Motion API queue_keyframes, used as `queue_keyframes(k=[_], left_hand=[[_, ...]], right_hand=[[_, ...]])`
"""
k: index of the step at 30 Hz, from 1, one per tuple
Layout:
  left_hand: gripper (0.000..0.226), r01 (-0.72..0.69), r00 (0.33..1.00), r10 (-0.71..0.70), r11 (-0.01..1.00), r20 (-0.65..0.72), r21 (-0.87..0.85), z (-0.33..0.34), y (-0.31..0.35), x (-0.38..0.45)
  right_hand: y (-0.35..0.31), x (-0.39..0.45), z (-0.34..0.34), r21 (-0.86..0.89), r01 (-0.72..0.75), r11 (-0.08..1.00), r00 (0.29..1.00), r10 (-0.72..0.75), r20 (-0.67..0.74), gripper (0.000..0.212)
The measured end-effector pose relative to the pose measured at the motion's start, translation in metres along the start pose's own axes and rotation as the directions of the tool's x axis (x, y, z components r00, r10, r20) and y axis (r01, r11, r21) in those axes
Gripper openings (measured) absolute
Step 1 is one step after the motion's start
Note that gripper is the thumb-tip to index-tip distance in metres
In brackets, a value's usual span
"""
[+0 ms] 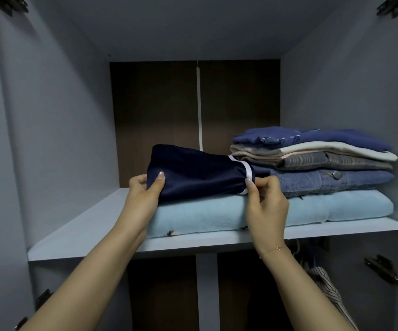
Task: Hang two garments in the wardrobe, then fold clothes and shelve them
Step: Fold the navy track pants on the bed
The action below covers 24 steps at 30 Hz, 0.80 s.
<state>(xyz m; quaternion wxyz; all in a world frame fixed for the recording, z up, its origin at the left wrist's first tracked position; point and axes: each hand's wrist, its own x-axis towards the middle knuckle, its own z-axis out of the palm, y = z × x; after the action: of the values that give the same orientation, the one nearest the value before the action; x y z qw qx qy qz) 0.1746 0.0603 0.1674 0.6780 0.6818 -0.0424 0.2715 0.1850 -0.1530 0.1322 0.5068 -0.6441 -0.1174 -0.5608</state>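
1. Closest in, both arms reach up into the wardrobe. The left hand (145, 187) has its fingers tucked under the near-left corner of the folded navy garment (193, 173) with the thumb pinching on top
2. The right hand (262, 194) pinches the garment's other end right at the white stripe (243, 169), thumb and fingertips closed on the fabric
3. So this looks like the shelving step: the navy piece is already folded and is being set down on the light blue towel (217, 213), which lies flat on the shelf (85, 225)
4. Just beside it on the right sits a stack of folded clothes (317, 158), also on the towel, and the navy garment's striped end touches or nearly touches it
5. Next move, I'd guess: lower it flat, slide the fingers out without dragging the fold open, maybe nudge it square with the stack
6. Down below right, a striped garment (329, 290) hangs, so the hanging part seems done
7. Furthest back is the dark brown back panel (157, 115)
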Motion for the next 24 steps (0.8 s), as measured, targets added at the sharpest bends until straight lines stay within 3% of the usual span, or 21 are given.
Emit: queue_keyframes(k=[6, 9, 11, 12, 14, 16, 18, 21, 22, 24], left_hand=[[0.029, -0.109, 0.992, 0.115, 0.988, -0.049, 0.113, 0.001, 0.001, 0.017], [0.023, -0.061, 0.997, 0.064, 0.994, -0.041, 0.087, 0.001, 0.01, 0.023], [0.025, -0.068, 0.997, 0.072, 0.977, -0.012, 0.201, -0.004, 0.014, 0.021], [0.034, -0.124, 0.991, 0.137, 0.929, -0.012, 0.349, -0.008, 0.017, 0.02], [0.047, -0.285, 0.932, 0.362, 0.701, 0.018, 0.653, -0.016, 0.032, 0.024], [0.044, -0.455, 0.852, 0.489, 0.509, 0.189, 0.731, -0.008, 0.06, 0.037], [0.043, -0.512, 0.856, 0.316, 0.416, 0.409, 0.751, 0.016, 0.081, 0.059], [0.059, -0.498, 0.826, -0.199, 0.181, 0.527, 0.848, 0.045, 0.069, 0.091], [0.06, -0.487, 0.791, -0.332, 0.167, 0.514, 0.857, 0.047, 0.056, 0.1], [0.06, -0.423, 0.729, -0.447, 0.302, 0.519, 0.854, 0.039, 0.029, 0.115]], right_hand=[[0.003, 0.007, -0.004, 0.226, -0.201, 0.953, 0.979, 0.201, 0.019, 0.016], [-0.003, 0.012, -0.01, 0.113, -0.21, 0.971, 0.974, 0.199, 0.104, 0.009], [-0.008, 0.016, -0.022, -0.038, -0.125, 0.991, 0.975, 0.13, 0.182, 0.014], [-0.012, 0.018, -0.028, -0.113, -0.034, 0.993, 0.975, 0.058, 0.214, 0.023], [-0.023, 0.027, -0.033, -0.234, 0.195, 0.952, 0.954, -0.129, 0.27, 0.044], [-0.041, 0.047, -0.022, -0.291, 0.329, 0.899, 0.888, -0.189, 0.42, 0.045], [-0.051, 0.07, 0.003, -0.368, 0.36, 0.857, 0.762, -0.042, 0.646, 0.044], [-0.043, 0.093, 0.03, -0.525, 0.381, 0.761, 0.519, 0.294, 0.803, 0.055], [-0.035, 0.097, 0.034, -0.54, 0.322, 0.777, 0.45, 0.376, 0.81, 0.056], [-0.017, 0.099, 0.038, -0.531, 0.183, 0.827, 0.387, 0.436, 0.812, 0.056]])
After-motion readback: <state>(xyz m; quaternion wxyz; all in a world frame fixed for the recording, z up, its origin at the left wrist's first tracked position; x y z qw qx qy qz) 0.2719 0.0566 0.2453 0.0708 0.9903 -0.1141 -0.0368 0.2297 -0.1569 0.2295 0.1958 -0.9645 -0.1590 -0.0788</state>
